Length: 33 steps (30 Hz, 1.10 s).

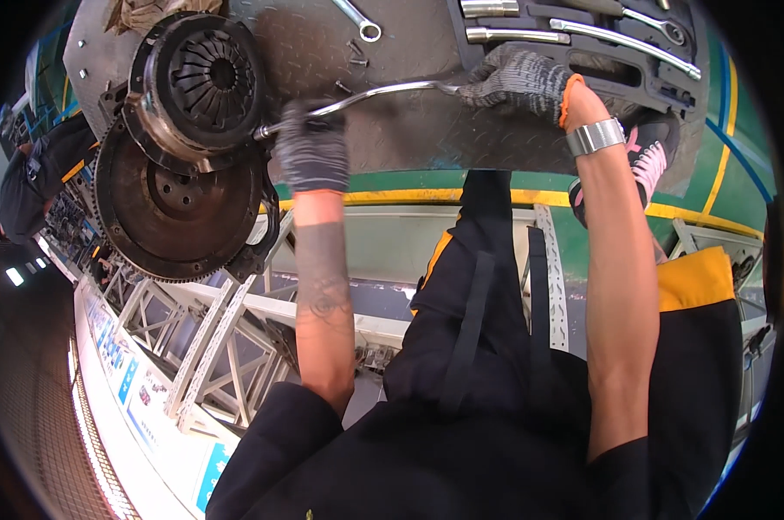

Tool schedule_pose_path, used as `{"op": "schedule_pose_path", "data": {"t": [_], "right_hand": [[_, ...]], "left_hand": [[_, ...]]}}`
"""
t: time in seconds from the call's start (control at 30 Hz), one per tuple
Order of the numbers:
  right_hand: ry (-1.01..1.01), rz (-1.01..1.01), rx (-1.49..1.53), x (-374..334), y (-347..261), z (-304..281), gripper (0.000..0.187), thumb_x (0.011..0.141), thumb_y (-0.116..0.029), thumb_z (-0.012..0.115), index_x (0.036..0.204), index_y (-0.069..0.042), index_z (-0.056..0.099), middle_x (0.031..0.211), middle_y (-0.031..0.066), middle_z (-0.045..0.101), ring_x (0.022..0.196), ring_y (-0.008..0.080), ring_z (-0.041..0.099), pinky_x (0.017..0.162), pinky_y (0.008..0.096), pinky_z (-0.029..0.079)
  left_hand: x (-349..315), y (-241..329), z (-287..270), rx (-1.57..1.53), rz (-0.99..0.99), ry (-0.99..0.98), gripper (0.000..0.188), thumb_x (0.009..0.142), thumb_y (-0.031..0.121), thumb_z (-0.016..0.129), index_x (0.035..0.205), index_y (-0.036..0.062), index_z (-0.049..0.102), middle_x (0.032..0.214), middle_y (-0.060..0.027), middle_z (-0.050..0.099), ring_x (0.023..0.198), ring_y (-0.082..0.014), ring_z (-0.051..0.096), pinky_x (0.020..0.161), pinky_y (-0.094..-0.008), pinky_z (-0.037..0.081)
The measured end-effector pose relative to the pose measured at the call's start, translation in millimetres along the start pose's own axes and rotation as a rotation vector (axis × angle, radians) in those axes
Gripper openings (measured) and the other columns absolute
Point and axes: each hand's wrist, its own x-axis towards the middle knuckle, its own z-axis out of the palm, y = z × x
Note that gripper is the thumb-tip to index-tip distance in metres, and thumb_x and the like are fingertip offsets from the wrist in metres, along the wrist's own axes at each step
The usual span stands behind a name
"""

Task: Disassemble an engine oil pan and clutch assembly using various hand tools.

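Observation:
A chrome speed brace [388,87], a cranked rod with a socket at its left end, spans the gap between my two gloved hands. My left hand [314,154], a little blurred, is wrapped round it close behind the socket. Its far right end disappears into my right hand [522,84], which is closed on it beside the tool case. The socket tip lies at the right side of a clutch pressure plate [214,76]; whether it touches cannot be made out. Below that plate is a dark toothed flywheel [171,227], partly covered by it.
An open black tool case [600,74] with sockets and a ratchet [656,23] lies at the right on the metal bench top [435,134]. A ring spanner [362,22] and loose bolts [356,56] rest farther back. Brown paper [162,13] sits behind the plate. Another person's shoe [652,160] shows at right.

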Motion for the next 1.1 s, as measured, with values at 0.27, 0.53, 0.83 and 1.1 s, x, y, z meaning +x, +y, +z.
{"op": "schedule_pose_path", "data": {"t": [0.27,0.53,0.83,1.1], "right_hand": [[0.226,0.388,0.076,2,-97,-34,0.057,0.079,-0.056,0.068,0.1,-0.002,0.072,0.09,0.0181,0.07,0.084,0.0293,0.067,0.08,0.0392,0.052],[0.601,0.341,0.028,-16,-69,-23,0.045,0.087,-0.049,0.062,0.097,-0.007,0.073,0.09,0.0158,0.07,0.086,0.0342,0.066,0.078,0.0405,0.053],[0.591,0.253,0.048,-46,-129,-42,0.04,0.085,-0.039,0.061,0.076,0.0,0.067,0.073,0.024,0.062,0.074,0.0411,0.061,0.067,0.0478,0.047],[0.744,0.118,-0.044,-41,-133,-42,0.026,0.084,-0.03,0.061,0.081,-0.004,0.065,0.076,0.0201,0.061,0.076,0.0373,0.061,0.07,0.0463,0.047]], "left_hand": [[16,-28,88,-0.237,-0.364,0.149,0.012,0.086,0.017,0.059,0.082,0.0067,0.055,0.078,-0.0059,0.057,0.07,-0.0195,0.053,0.067,-0.0364,0.045],[-77,-34,74,-0.359,-0.205,-0.419,0.052,0.094,0.026,0.05,0.051,0.0201,0.02,0.045,0.0041,0.022,0.044,-0.0078,0.028,0.055,-0.0245,0.035],[-1,-35,142,-0.018,-0.262,-0.145,0.024,0.094,0.019,0.052,0.07,0.0122,0.05,0.062,0.0001,0.045,0.06,-0.0151,0.048,0.062,-0.0278,0.043],[-31,-81,51,0.44,-0.248,0.175,0.017,0.085,0.009,0.058,0.069,0.0117,0.057,0.053,-0.0031,0.047,0.055,-0.0161,0.049,0.081,-0.0325,0.049]]}}
